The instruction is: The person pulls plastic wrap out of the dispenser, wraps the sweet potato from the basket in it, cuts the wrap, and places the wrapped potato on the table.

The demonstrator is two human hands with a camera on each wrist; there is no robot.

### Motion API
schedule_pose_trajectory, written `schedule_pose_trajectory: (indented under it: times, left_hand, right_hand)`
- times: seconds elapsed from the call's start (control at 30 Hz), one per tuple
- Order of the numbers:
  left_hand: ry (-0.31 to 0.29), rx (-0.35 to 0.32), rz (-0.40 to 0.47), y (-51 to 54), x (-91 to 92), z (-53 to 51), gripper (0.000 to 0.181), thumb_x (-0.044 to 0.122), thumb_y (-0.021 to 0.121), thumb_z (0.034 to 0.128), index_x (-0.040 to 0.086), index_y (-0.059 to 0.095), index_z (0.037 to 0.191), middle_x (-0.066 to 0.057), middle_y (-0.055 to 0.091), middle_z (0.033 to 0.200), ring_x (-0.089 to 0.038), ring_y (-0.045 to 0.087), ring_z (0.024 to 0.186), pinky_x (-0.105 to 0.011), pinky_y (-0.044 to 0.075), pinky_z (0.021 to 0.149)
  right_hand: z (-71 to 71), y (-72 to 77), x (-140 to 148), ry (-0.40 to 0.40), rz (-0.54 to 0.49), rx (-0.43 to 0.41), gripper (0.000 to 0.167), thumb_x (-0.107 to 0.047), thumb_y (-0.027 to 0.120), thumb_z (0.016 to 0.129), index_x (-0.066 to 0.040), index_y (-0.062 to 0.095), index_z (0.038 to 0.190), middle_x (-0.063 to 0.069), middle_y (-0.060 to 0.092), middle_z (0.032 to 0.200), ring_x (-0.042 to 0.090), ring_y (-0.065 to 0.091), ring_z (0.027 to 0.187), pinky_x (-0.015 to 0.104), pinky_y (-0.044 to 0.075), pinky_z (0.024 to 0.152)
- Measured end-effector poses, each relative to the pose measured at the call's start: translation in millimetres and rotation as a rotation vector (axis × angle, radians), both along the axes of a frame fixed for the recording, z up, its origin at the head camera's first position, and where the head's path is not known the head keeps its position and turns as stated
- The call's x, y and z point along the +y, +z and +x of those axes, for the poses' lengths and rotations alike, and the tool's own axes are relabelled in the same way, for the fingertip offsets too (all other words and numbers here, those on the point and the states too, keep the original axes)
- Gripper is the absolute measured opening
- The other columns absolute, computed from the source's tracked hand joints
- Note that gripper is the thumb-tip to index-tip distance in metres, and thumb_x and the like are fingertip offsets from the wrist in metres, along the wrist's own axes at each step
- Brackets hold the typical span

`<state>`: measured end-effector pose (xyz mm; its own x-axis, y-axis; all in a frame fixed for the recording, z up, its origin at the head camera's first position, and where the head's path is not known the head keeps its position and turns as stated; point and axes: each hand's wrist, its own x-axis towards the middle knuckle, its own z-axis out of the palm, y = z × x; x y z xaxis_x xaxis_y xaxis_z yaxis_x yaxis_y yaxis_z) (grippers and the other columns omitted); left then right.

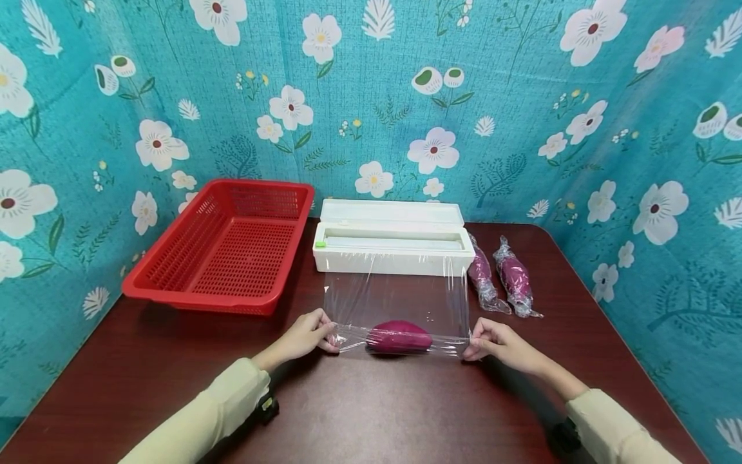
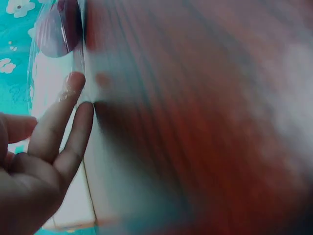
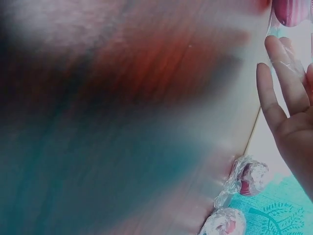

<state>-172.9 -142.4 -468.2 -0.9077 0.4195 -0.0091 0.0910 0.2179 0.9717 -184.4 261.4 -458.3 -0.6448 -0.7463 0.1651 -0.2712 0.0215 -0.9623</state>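
A sheet of clear plastic wrap (image 1: 400, 293) stretches from a white dispenser box (image 1: 394, 263) toward me. My left hand (image 1: 310, 334) pinches its near left corner, and my right hand (image 1: 495, 345) pinches the near right one. Between them a purple sweet potato (image 1: 399, 337) lies with a folded band of wrap across its front. In the left wrist view the sweet potato (image 2: 59, 32) shows behind film above the left fingers (image 2: 73, 122). The right wrist view has film over the right fingers (image 3: 288, 73), with the sweet potato (image 3: 292, 11) at the top edge.
Two wrapped sweet potatoes, a left one (image 1: 482, 274) and a right one (image 1: 514, 277), lie beside the box on the dark wooden table (image 1: 377, 412). A red plastic basket (image 1: 266, 303) stands at the back left. Behind everything hangs a flowered blue curtain (image 1: 359, 122).
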Motion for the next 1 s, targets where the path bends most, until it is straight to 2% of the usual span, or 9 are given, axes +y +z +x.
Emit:
schedule_pose_trajectory:
  times: [0.1, 0.17, 0.4, 0.5, 0.6, 0.7, 0.83, 0.9, 1.0]
  left_hand:
    - [0.045, 0.006, -0.057, -0.8, 3.7, -2.0, 0.013, 0.0, 0.044, 0.0914, -0.01, 0.043, 0.084, -0.019, 0.062, 0.066, -0.029, 0.064, 0.06, -0.032, 0.051, 0.059]
    - [0.063, 0.009, -0.081, -0.9, 6.1, -3.4, 0.012, 0.0, 0.044, 0.0912, -0.01, 0.043, 0.084, -0.018, 0.062, 0.065, -0.027, 0.064, 0.058, -0.031, 0.051, 0.057]
    - [0.151, 0.191, -0.322, 0.1, 11.0, -8.0, 0.011, 0.002, 0.054, 0.0859, 0.001, 0.05, 0.076, -0.005, 0.061, 0.056, -0.01, 0.06, 0.048, -0.024, 0.047, 0.059]
    - [0.155, 0.218, -0.344, 0.8, 12.6, -9.8, 0.012, 0.001, 0.055, 0.0846, 0.001, 0.05, 0.074, -0.004, 0.061, 0.055, -0.011, 0.059, 0.047, -0.025, 0.048, 0.055]
    - [0.177, 0.282, -0.398, 1.7, 15.0, -12.6, 0.013, 0.001, 0.058, 0.082, 0.002, 0.051, 0.072, -0.001, 0.059, 0.056, -0.009, 0.056, 0.05, -0.023, 0.045, 0.053]
    - [0.181, 0.261, -0.401, 2.3, 18.0, -15.3, 0.013, 0.0, 0.059, 0.081, 0.002, 0.051, 0.071, -0.002, 0.056, 0.054, -0.01, 0.057, 0.048, -0.023, 0.045, 0.048]
    - [0.154, 0.123, -0.349, 3.2, 23.2, -19.2, 0.011, -0.001, 0.056, 0.0823, -0.002, 0.051, 0.072, -0.007, 0.054, 0.053, -0.014, 0.058, 0.042, -0.025, 0.047, 0.041]
    - [0.151, 0.08, -0.35, 3.4, 25.6, -21.1, 0.01, -0.003, 0.055, 0.0816, -0.002, 0.051, 0.072, -0.008, 0.054, 0.055, -0.015, 0.058, 0.041, -0.025, 0.047, 0.04]
    - [0.153, 0.086, -0.406, 4.8, 28.5, -23.2, 0.01, -0.005, 0.054, 0.0788, -0.001, 0.051, 0.071, -0.007, 0.053, 0.058, -0.013, 0.057, 0.04, -0.025, 0.046, 0.04]
  right_hand:
    - [-3.3, -1.0, -1, -0.022, -0.005, -0.013, 0.004, 0.014, 0.038, 0.089, 0.016, 0.036, 0.087, 0.035, 0.056, 0.076, 0.041, 0.061, 0.072, 0.049, 0.047, 0.058]
    - [-5.7, -1.7, -2, -0.039, 0.012, 0.019, 0.004, 0.015, 0.04, 0.088, 0.016, 0.037, 0.09, 0.033, 0.056, 0.073, 0.039, 0.062, 0.068, 0.047, 0.048, 0.054]
    - [-13.6, -0.8, -7, -0.019, 0.148, 0.168, 0.02, 0.021, 0.037, 0.085, 0.018, 0.055, 0.094, 0.023, 0.058, 0.07, 0.031, 0.063, 0.062, 0.039, 0.05, 0.051]
    - [-17.4, -0.9, -8, -0.016, 0.222, 0.202, 0.024, 0.02, 0.037, 0.084, 0.019, 0.057, 0.097, 0.019, 0.063, 0.071, 0.027, 0.063, 0.061, 0.036, 0.05, 0.051]
    - [-21.2, -0.8, -9, -0.006, 0.264, 0.213, 0.022, 0.015, 0.041, 0.084, 0.018, 0.058, 0.099, 0.018, 0.064, 0.076, 0.024, 0.063, 0.062, 0.034, 0.05, 0.052]
    - [-24.3, -1.5, -12, 0.014, 0.292, 0.232, 0.021, 0.01, 0.049, 0.084, 0.016, 0.059, 0.101, 0.017, 0.063, 0.082, 0.018, 0.061, 0.063, 0.03, 0.05, 0.053]
    - [-27.9, -3.6, -15, 0.039, 0.344, 0.293, 0.023, 0.0, 0.057, 0.085, 0.013, 0.06, 0.103, 0.017, 0.062, 0.087, 0.007, 0.055, 0.068, 0.025, 0.049, 0.056]
    - [-29.2, -3.7, -18, 0.041, 0.373, 0.34, 0.023, -0.004, 0.059, 0.084, 0.011, 0.062, 0.102, 0.015, 0.063, 0.09, 0.004, 0.052, 0.072, 0.024, 0.047, 0.059]
    - [-30.9, -3.5, -21, 0.034, 0.402, 0.4, 0.022, -0.007, 0.061, 0.083, 0.009, 0.064, 0.099, 0.012, 0.063, 0.09, 0.003, 0.05, 0.076, 0.022, 0.046, 0.063]
